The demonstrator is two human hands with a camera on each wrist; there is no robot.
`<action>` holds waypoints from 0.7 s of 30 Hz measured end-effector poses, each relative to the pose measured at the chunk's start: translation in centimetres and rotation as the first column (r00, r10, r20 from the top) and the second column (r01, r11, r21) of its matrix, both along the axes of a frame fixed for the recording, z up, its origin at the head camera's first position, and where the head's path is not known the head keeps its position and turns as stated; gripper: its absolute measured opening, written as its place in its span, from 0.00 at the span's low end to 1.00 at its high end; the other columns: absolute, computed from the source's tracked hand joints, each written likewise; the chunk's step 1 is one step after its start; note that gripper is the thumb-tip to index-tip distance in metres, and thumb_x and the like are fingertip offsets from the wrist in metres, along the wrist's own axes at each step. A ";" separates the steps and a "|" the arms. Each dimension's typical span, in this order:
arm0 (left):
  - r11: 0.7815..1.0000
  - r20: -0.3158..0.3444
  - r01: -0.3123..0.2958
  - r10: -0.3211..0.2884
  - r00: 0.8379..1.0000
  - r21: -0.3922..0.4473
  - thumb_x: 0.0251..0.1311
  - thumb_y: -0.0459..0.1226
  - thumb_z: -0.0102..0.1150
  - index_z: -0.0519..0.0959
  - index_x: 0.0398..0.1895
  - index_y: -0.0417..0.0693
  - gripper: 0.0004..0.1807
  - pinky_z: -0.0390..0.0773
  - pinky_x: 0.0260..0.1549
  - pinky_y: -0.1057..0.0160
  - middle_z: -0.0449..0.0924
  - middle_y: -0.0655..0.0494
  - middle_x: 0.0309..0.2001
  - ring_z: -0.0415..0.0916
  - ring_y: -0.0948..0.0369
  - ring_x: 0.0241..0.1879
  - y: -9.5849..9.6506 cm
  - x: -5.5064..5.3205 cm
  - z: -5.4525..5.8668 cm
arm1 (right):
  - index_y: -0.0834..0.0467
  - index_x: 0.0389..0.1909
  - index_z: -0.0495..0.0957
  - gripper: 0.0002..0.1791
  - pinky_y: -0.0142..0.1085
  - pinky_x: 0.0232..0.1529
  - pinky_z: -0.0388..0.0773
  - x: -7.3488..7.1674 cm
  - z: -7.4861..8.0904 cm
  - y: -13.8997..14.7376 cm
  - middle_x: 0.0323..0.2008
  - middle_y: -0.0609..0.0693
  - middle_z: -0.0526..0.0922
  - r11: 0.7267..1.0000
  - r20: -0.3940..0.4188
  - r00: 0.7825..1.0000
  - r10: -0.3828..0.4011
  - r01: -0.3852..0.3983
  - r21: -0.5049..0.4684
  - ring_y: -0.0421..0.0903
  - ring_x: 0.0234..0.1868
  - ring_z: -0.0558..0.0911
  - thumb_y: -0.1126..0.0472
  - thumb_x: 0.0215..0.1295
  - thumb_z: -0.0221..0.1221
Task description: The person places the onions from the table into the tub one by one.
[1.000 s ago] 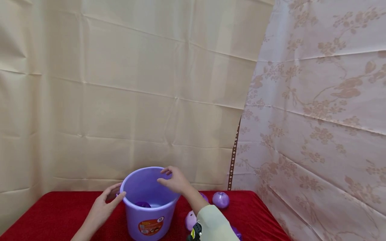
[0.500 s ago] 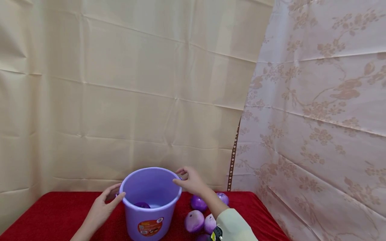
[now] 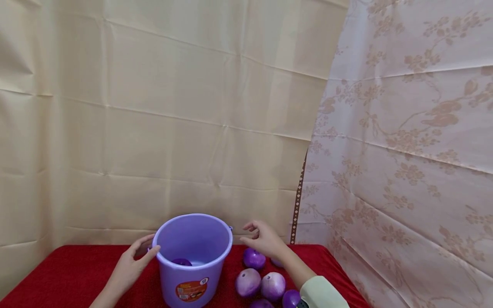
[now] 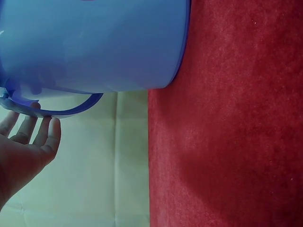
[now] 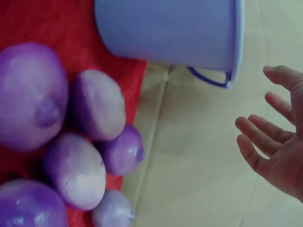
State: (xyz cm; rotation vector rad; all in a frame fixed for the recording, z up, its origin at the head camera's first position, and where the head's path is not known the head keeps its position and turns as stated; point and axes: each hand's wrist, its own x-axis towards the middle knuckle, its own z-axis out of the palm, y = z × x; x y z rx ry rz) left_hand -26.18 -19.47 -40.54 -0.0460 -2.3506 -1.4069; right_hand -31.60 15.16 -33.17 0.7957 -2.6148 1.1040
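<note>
A lilac bucket [image 3: 169, 276] with an orange label stands on the red cloth, a dark purple round thing [image 3: 182, 262] at its bottom. My left hand [image 3: 127, 265] holds the bucket's left rim, thumb at the edge. In the left wrist view its fingers [image 4: 54, 135] reach the curved handle [image 4: 71, 112]. My right hand [image 3: 265, 241] hovers to the right of the bucket, fingers loosely bent, holding nothing. Below and around it lie several purple onions, one shiny and dark [image 3: 253, 259], others paler [image 3: 248, 282] with whitish tops. In the right wrist view a pale onion [image 5: 98, 105] lies near the bucket.
The red velvet cloth [image 3: 84, 273] covers the table, whose far edge runs behind the bucket. Beige sheeting [image 3: 154, 128] hangs behind it, and a flowered pinkish curtain [image 3: 404, 149] hangs at the right.
My right hand has moved right from over the bucket's opening, past its rim, to above the onions, uncovering several of them. The left hand and the bucket stay in place.
</note>
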 end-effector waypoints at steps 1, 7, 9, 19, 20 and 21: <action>1.000 0.000 0.000 0.000 1.000 -0.001 0.62 0.48 0.57 0.69 0.61 0.45 0.27 0.73 0.38 0.68 0.77 0.41 0.54 0.64 0.84 0.40 0.0 0.0 0.0 | 0.59 0.43 0.77 0.17 0.35 0.36 0.75 0.0 -0.1 0.3 0.43 0.57 0.79 1.000 -0.002 1.000 -0.001 0.001 0.012 0.48 0.38 0.79 0.56 0.54 0.65; 1.000 -0.009 0.002 -0.002 1.000 0.002 0.62 0.47 0.57 0.69 0.61 0.45 0.27 0.73 0.38 0.68 0.77 0.41 0.54 0.64 0.84 0.40 0.1 0.0 0.0 | 0.58 0.44 0.77 0.17 0.32 0.37 0.74 0.3 -0.4 1.8 0.43 0.54 0.79 0.998 0.009 1.000 -0.016 0.016 0.053 0.47 0.38 0.79 0.55 0.55 0.65; 1.000 -0.014 0.003 -0.003 1.000 0.003 0.62 0.47 0.57 0.69 0.61 0.45 0.27 0.73 0.38 0.69 0.77 0.41 0.54 0.65 0.84 0.40 0.1 0.1 0.0 | 0.58 0.44 0.77 0.17 0.33 0.37 0.74 0.5 -0.5 2.3 0.42 0.55 0.79 0.997 0.003 1.000 -0.015 0.015 0.070 0.47 0.38 0.79 0.55 0.55 0.65; 1.000 -0.019 0.001 -0.001 1.000 -0.003 0.62 0.47 0.57 0.69 0.61 0.45 0.27 0.73 0.38 0.70 0.76 0.41 0.55 0.64 0.85 0.40 0.0 0.0 -0.1 | 0.58 0.41 0.77 0.17 0.31 0.34 0.74 1.2 -1.5 5.0 0.38 0.52 0.81 0.990 -0.039 0.999 0.000 0.005 0.138 0.40 0.33 0.77 0.54 0.53 0.66; 1.000 -0.019 0.000 0.000 1.000 -0.005 0.62 0.47 0.57 0.69 0.61 0.45 0.27 0.73 0.38 0.69 0.76 0.41 0.54 0.64 0.85 0.40 0.0 0.0 -0.1 | 0.58 0.41 0.77 0.17 0.30 0.33 0.73 1.3 -1.6 5.3 0.38 0.51 0.81 0.991 -0.030 1.000 -0.001 0.005 0.137 0.39 0.33 0.77 0.54 0.53 0.67; 1.000 -0.020 -0.001 0.001 1.000 -0.006 0.62 0.47 0.57 0.69 0.61 0.45 0.27 0.73 0.38 0.69 0.77 0.41 0.54 0.64 0.84 0.40 0.0 0.0 -0.1 | 0.58 0.40 0.77 0.17 0.30 0.33 0.73 1.4 -1.7 5.5 0.37 0.51 0.81 0.990 -0.020 1.000 -0.003 0.006 0.141 0.39 0.32 0.77 0.54 0.53 0.67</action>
